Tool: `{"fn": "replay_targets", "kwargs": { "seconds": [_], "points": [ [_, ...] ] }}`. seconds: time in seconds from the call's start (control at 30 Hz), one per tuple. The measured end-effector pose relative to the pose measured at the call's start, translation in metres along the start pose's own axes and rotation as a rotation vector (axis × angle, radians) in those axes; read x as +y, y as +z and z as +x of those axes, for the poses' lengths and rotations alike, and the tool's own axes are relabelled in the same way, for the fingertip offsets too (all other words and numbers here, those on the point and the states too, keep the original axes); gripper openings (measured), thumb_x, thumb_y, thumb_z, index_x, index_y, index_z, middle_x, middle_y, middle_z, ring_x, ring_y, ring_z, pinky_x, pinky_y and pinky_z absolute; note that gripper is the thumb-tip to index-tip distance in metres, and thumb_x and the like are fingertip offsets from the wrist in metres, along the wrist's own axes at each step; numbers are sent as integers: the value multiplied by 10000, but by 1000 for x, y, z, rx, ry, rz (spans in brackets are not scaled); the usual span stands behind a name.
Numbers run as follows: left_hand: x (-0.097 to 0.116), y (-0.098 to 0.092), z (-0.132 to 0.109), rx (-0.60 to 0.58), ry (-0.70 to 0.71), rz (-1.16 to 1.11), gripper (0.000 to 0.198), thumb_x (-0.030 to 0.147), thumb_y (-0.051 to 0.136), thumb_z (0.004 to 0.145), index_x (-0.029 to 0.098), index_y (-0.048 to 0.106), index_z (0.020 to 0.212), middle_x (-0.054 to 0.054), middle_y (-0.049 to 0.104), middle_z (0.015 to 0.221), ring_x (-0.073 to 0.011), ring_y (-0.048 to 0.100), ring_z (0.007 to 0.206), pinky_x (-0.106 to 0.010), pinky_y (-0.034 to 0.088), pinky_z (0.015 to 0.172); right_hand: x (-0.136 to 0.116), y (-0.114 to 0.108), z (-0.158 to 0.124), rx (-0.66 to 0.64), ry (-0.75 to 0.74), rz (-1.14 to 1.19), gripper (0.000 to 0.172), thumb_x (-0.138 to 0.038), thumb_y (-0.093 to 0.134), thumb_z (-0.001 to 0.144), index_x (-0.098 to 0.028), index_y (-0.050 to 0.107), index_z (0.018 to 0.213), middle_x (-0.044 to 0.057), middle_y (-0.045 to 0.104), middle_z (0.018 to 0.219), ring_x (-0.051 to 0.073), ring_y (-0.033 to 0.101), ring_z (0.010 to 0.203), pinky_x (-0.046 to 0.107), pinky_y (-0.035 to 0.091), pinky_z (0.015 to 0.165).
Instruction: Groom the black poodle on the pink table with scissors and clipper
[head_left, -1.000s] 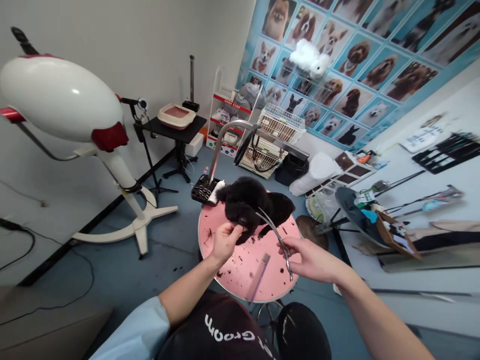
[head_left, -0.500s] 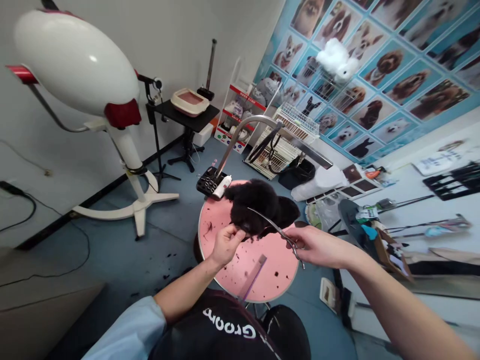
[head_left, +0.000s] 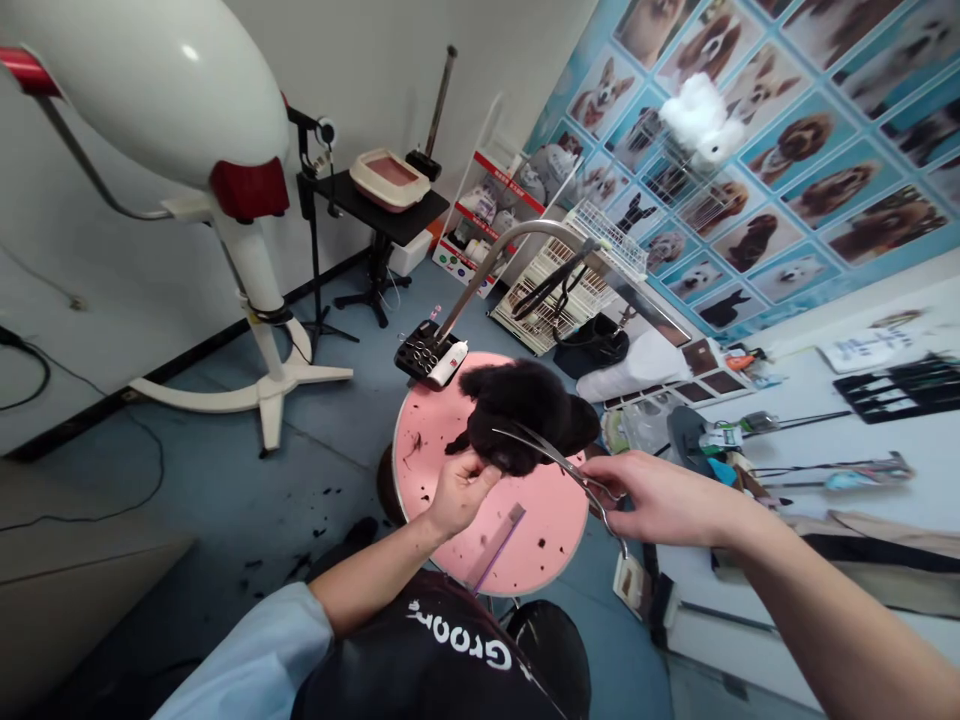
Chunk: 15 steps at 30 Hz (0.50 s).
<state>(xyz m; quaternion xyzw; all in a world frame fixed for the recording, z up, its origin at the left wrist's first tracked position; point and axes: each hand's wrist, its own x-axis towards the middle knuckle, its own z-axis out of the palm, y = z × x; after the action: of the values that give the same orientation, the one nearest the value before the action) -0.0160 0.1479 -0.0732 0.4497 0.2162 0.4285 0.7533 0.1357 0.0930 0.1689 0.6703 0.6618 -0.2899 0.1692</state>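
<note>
A small black dog (head_left: 529,412) sits on a round pink grooming table (head_left: 450,440). My left hand (head_left: 463,490) is closed, pinching the dog's dark fur at its near side. My right hand (head_left: 658,497) grips curved silver scissors (head_left: 559,462), whose blades reach left onto the dog's fur just above my left hand. A purple comb (head_left: 495,548) lies on the table near its front edge, among dark hair clippings.
A white standing dryer (head_left: 180,110) on a star base rises at the left. A bent metal grooming arm (head_left: 517,245), a black tool holder (head_left: 421,350), wire cages (head_left: 570,290) and a black side table (head_left: 375,205) stand behind. Tools clutter the right shelf (head_left: 825,440). A black stool (head_left: 555,650) is below.
The view has swung left and down. My right hand moved the scissors lower across the dog's fur; my left hand kept its pinch on the fur.
</note>
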Motion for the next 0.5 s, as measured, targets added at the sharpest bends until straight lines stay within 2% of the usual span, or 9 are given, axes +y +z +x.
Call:
{"fn": "replay_targets", "kwargs": {
  "seconds": [0.2, 0.3, 0.37, 0.43, 0.5],
  "points": [
    [6, 5, -2, 1, 46, 22, 282, 387, 623, 826, 129, 665, 722, -47, 654, 724, -136, 563, 694, -234, 453, 663, -10, -3, 5, 3, 35, -80, 227, -89, 516, 713, -192, 648, 867, 7, 628, 695, 131, 529, 609, 224, 338, 542],
    [6, 7, -2, -6, 36, 28, 299, 397, 627, 823, 125, 658, 700, -44, 647, 700, -130, 552, 669, -231, 444, 647, -23, 2, 9, 115, 44, -85, 305, -79, 492, 742, -180, 639, 989, 41, 670, 828, 154, 595, 731, 238, 399, 640],
    [5, 8, -2, -3, 33, 24, 309, 401, 628, 822, 124, 652, 688, -42, 637, 687, -128, 544, 667, -232, 436, 645, -29, 6, 9, 166, 18, -5, 340, -79, 482, 757, -172, 617, 1055, 57, 672, 922, 164, 611, 814, 254, 429, 712],
    [4, 7, -1, 5, 26, 7, 320, 407, 626, 821, 123, 641, 675, -38, 618, 667, -125, 529, 653, -233, 424, 634, -25, 12, 4, 47, -26, 197, 295, -100, 510, 759, -167, 616, 1026, 55, 668, 947, 157, 621, 829, 251, 454, 721],
    [3, 4, -1, 6, 13, -12, 314, 408, 620, 825, 123, 643, 695, -41, 614, 677, -129, 527, 657, -238, 420, 632, -9, 22, -4, -163, -24, 502, 252, -152, 576, 755, -158, 612, 1004, 57, 672, 941, 149, 646, 798, 237, 483, 685]
  ]
}}
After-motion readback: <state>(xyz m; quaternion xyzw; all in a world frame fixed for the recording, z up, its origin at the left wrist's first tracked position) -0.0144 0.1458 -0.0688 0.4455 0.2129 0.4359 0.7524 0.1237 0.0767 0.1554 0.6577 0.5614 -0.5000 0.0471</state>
